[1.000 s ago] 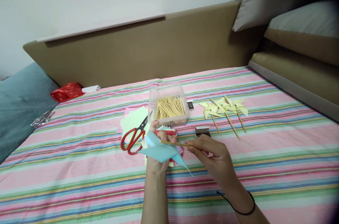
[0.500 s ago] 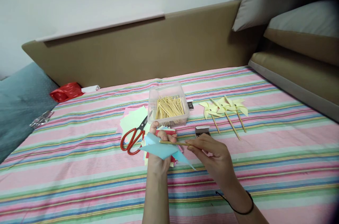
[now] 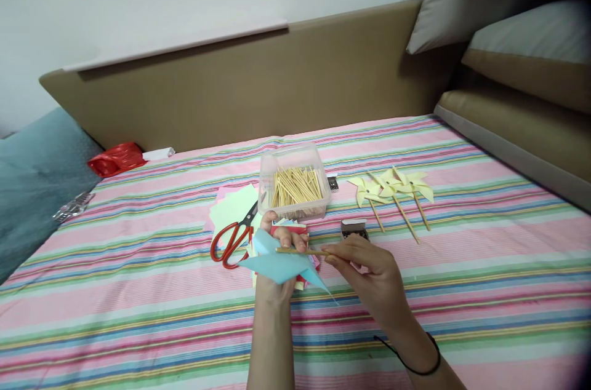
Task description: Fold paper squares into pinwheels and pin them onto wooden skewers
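A light blue paper pinwheel [image 3: 277, 266] lies across my left hand [image 3: 287, 238], whose fingers curl up behind it and hold it. In my right hand [image 3: 367, 267] a thin wooden stick [image 3: 305, 251] is pinched between thumb and fingers; its far end meets the back of the blue paper by my left fingertips. Beneath the left hand is a pile of coloured paper pieces [image 3: 295, 230], partly hidden. Red-handled scissors [image 3: 233, 242] rest just left of it. An open small dark box [image 3: 354, 229] stands behind my right hand, its contents too small to make out.
A clear plastic box [image 3: 323, 205] full of wooden sticks [image 3: 298, 186] stands ahead. Pale paper sheets [image 3: 235, 211] lie left of it. Three yellow pinwheels [image 3: 390, 184] lie to the right. A red plastic bag [image 3: 117, 159] is at the far left, on the striped cloth [image 3: 138, 291].
The blue pinwheel has tilted slightly, its lower points shifting a little left and down. Both hands keep their hold with the stick against the paper.
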Demonstrator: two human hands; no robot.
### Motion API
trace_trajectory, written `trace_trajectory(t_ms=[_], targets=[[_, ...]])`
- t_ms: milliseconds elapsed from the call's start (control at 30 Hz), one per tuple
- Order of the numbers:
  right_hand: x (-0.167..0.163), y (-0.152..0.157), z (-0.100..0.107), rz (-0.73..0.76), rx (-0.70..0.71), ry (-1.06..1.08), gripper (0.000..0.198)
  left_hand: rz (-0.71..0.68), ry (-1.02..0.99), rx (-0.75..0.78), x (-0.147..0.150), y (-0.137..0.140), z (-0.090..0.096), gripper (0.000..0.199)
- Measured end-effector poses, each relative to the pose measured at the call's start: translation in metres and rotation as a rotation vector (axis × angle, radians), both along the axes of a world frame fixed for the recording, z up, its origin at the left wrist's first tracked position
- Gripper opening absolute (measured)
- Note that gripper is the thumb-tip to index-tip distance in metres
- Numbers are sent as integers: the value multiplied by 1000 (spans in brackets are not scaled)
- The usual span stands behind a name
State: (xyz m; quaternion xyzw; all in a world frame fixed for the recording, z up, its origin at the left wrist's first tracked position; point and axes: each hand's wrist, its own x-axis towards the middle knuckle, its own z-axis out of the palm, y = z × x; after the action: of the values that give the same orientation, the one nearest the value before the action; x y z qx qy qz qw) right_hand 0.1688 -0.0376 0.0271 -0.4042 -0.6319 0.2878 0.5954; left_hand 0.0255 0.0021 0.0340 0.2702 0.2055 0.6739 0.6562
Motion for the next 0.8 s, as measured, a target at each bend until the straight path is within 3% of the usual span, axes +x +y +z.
trace_trajectory(t_ms=[367,567,800], targets=[[-4,-1,1,-32,-31,15,17,-12,10,-21,0,0,1,36],[-4,-1,-5,21,-216,97,13,-3,38,53,-1,-1,-2,51],[-8,2,-3,6,-335,176,14,136,121,-26,4,0,0,51]])
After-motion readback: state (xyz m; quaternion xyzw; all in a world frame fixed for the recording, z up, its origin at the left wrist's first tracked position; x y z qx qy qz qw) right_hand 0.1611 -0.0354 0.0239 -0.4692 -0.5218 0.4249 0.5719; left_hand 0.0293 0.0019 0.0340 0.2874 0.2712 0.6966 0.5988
